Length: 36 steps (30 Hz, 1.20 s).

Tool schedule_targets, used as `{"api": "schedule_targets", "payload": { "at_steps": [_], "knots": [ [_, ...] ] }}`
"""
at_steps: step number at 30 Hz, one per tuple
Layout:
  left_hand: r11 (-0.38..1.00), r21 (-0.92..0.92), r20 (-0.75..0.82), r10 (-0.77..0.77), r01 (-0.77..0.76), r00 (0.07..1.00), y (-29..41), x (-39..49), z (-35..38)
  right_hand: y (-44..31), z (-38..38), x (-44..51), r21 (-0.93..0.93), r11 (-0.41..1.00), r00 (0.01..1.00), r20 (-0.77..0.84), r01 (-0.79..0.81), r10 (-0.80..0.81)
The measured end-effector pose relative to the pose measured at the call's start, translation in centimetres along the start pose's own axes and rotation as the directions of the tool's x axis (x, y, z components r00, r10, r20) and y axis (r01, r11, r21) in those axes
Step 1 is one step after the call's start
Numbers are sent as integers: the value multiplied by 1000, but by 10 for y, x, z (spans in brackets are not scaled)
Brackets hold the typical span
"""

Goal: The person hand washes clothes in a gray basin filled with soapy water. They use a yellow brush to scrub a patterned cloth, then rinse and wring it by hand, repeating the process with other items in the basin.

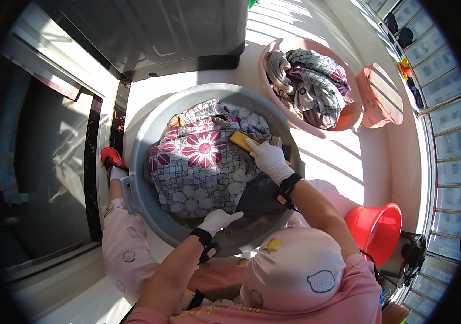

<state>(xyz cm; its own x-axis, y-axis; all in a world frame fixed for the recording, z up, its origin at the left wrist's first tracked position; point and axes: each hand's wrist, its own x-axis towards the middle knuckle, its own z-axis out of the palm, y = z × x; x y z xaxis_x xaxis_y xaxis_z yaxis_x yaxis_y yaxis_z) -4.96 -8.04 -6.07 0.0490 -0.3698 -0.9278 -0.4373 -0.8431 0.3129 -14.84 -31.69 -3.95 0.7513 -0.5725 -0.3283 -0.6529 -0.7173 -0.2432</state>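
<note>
A large grey plastic tub [145,141] stands before me, holding wet patterned fabric [204,178] with grey checks and magenta flowers. Dark water or dark cloth shows in the tub's near right part. My right hand [269,158], in a white glove, grips a long yellow block [242,140] against the fabric's right side. Whether it is a scrubbing brush or a soap bar is unclear. My left hand [220,220], also gloved, lies at the fabric's near edge with its thumb stretched right. Its fingers are partly hidden, so a hold on the cloth cannot be made out.
A pink basin [265,77] with more patterned cloth stands at the far right, beside a pink stool-like block [380,97]. A red bucket [370,231] is near my right elbow. A grey appliance [153,36] stands beyond the tub; a glass door [48,162] is left.
</note>
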Motion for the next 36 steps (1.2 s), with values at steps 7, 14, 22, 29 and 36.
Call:
{"api": "schedule_targets", "payload": {
  "at_steps": [7,14,22,29,36],
  "knots": [
    [877,-307,-716,42,-369,697,-20,47,15,11,-5,-22,218,974,981,170,56,-94],
    [253,-632,-768,-80,-733,635,-20,18,-52,8,-8,-31,233,968,992,-60,-94,111],
    [284,-742,-657,-128,-608,743,-12,8,-49,-44,47,-31,106,960,964,31,258,-263],
    [234,-812,-575,-169,-534,801,-34,11,-52,9,18,-22,16,1000,997,-78,-5,6],
    [263,-889,-432,-207,-375,878,-32,24,-36,-80,36,-50,231,902,918,72,366,-391]
  ]
}}
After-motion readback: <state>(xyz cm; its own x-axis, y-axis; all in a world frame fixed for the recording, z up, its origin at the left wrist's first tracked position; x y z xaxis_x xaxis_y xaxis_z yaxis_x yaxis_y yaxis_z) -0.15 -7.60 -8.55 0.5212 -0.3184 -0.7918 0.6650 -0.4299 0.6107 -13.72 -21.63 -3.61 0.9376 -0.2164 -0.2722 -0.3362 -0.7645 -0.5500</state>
